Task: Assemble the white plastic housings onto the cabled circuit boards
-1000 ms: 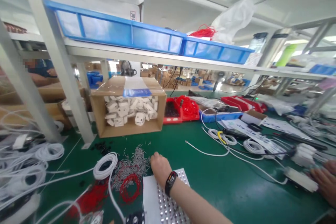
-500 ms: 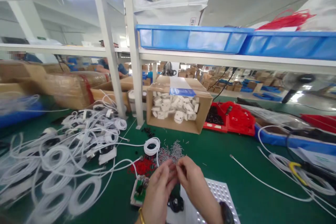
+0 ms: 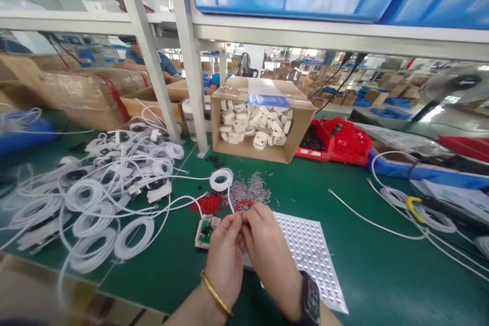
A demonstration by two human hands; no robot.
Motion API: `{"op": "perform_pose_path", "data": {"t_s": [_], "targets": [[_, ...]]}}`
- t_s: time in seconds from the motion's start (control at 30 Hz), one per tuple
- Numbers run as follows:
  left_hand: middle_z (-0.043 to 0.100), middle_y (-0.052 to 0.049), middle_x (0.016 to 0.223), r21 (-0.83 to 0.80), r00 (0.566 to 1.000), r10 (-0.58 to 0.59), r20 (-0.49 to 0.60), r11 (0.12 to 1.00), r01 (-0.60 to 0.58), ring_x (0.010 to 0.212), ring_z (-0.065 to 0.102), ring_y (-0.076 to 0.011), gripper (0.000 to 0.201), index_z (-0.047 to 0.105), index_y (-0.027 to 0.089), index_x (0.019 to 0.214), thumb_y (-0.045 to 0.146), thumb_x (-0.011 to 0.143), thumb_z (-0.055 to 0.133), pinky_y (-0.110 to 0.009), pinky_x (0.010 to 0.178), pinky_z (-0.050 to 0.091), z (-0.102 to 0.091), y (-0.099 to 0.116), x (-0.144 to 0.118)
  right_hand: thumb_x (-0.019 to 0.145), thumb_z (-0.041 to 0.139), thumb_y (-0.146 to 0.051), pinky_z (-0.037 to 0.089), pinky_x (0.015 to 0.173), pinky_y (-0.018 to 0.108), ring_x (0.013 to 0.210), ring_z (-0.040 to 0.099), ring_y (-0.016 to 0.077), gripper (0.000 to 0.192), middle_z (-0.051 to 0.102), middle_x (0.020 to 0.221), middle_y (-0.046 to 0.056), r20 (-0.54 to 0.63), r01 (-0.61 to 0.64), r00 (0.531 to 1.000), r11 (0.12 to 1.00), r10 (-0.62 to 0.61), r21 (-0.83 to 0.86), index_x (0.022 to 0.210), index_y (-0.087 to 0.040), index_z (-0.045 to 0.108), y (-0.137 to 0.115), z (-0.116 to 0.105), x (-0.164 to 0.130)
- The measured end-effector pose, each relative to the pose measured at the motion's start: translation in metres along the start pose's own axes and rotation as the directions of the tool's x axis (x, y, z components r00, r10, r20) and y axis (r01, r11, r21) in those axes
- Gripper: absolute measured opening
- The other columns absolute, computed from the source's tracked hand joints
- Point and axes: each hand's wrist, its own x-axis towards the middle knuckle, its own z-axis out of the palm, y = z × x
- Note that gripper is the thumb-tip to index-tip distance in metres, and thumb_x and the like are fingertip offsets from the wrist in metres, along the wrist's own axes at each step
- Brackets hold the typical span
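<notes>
My left hand (image 3: 225, 257) and my right hand (image 3: 267, 252) meet at the fingertips, both closed in a pinch. Whatever lies between the fingers is too small or hidden to make out. Just beyond them are a heap of small metal screws (image 3: 254, 187) and a pile of thin red rings (image 3: 208, 205). Left of my left hand sits a white housing with a green circuit board (image 3: 205, 238), a white cable running from it. A white perforated plate (image 3: 309, 249) lies beside and partly under my right forearm. A coil of white cable (image 3: 220, 180) rests behind the red pile.
Many coiled white cables with fittings (image 3: 103, 204) cover the left side. A cardboard box of white parts (image 3: 263, 155) stands at the back, beside red bins (image 3: 344, 145). Loose cables (image 3: 382, 226) lie right. A shelf post (image 3: 190, 61) rises behind. A person (image 3: 160, 63) sits beyond.
The view has tipped downward, so the bench sits higher in the picture. My hands have drawn closer together, fingertips now meeting. A black part seen between my wrists is now hidden.
</notes>
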Motion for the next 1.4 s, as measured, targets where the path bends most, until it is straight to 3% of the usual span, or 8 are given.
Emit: {"op": "perform_pose_path", "data": {"t_s": [0.2,0.5,0.63,0.77,0.93,1.07,1.27,1.4], "targets": [[0.064,-0.001,0.07,-0.016,0.999,-0.044,0.004,0.999,0.044,0.062,0.058,-0.0093,0.029,0.06,0.013,0.067,0.022,0.052,0.083,-0.019,0.061,0.047,-0.003,0.0,-0.004,0.083,0.044,0.0,0.044,0.068,0.036,0.078,0.047,0.0219,0.017,0.051,0.083,0.008,0.017,0.084,0.996,0.996,-0.084,-0.03,0.077,-0.015,0.052,0.006,0.004,-0.006],[0.065,-0.004,0.075,0.044,0.994,-0.108,0.028,0.993,0.106,0.07,0.061,-0.0123,0.026,0.057,0.014,0.07,0.022,0.059,0.079,-0.022,0.065,0.05,-0.004,-0.003,-0.009,0.082,0.042,0.001,0.043,0.069,0.033,0.082,0.047,0.0205,0.019,0.051,0.09,0.008,0.059,-0.03,0.998,0.995,0.024,0.097,0.078,-0.016,0.05,0.009,0.0,-0.015],[0.067,-0.005,0.09,0.221,0.996,0.089,0.031,0.971,-0.094,0.086,0.063,-0.0162,0.022,0.057,0.016,0.075,0.028,0.068,0.073,-0.025,0.074,0.05,-0.027,0.0,-0.002,0.087,0.043,-0.012,0.041,0.063,0.028,0.07,0.049,0.0157,0.012,0.052,0.077,0.002,-0.109,-0.118,0.978,0.908,0.175,0.401,0.08,-0.019,0.05,0.038,-0.011,-0.018],[0.064,0.0,0.072,0.659,0.93,0.365,0.05,0.687,-0.305,0.066,0.059,-0.0107,0.021,0.062,0.016,0.083,0.033,0.071,0.069,-0.019,0.06,0.045,-0.072,-0.002,0.017,0.084,0.048,-0.027,0.038,0.056,0.026,0.06,0.047,0.0136,0.012,0.052,0.069,-0.001,0.017,-0.381,0.88,0.684,0.475,0.622,0.086,-0.018,0.056,0.081,-0.004,-0.036],[0.068,-0.003,0.073,0.888,0.926,0.308,0.219,0.33,-0.32,0.068,0.062,-0.0184,0.018,0.066,0.019,0.083,0.034,0.075,0.06,-0.029,0.068,0.047,-0.078,-0.006,0.027,0.078,0.049,-0.026,0.039,0.052,0.023,0.056,0.047,0.0115,0.014,0.05,0.067,-0.003,0.251,-0.488,0.849,0.509,0.464,0.709,0.088,-0.018,0.053,0.099,0.028,-0.052],[0.069,-0.002,0.071,0.922,0.905,0.265,0.332,0.114,-0.371,0.065,0.06,-0.0195,0.013,0.069,0.023,0.073,0.022,0.075,0.056,-0.028,0.065,0.04,-0.058,-0.009,0.031,0.073,0.054,-0.022,0.041,0.053,0.024,0.056,0.052,0.0129,0.006,0.054,0.063,-0.002,0.266,-0.497,0.853,0.544,0.449,0.676,0.078,-0.018,0.054,0.091,0.036,-0.048],[0.069,-0.002,0.069,0.914,0.905,0.233,0.356,0.115,-0.389,0.063,0.059,-0.0205,0.013,0.068,0.025,0.071,0.019,0.075,0.057,-0.026,0.063,0.036,-0.06,-0.013,0.04,0.078,0.05,-0.011,0.045,0.069,0.03,0.074,0.06,0.0179,0.015,0.066,0.077,0.003,0.097,-0.341,0.939,0.859,0.33,0.381,0.078,-0.018,0.063,0.084,0.031,-0.053],[0.07,-0.003,0.077,0.857,0.861,0.162,0.482,0.118,-0.502,0.074,0.062,-0.0214,0.017,0.069,0.026,0.076,0.017,0.076,0.055,-0.026,0.071,0.04,-0.067,-0.008,0.039,0.082,0.049,-0.01,0.048,0.07,0.028,0.076,0.063,0.0174,0.018,0.068,0.08,0.003,0.032,-0.23,0.972,0.915,0.232,0.331,0.081,-0.019,0.064,0.087,0.034,-0.064]]}}
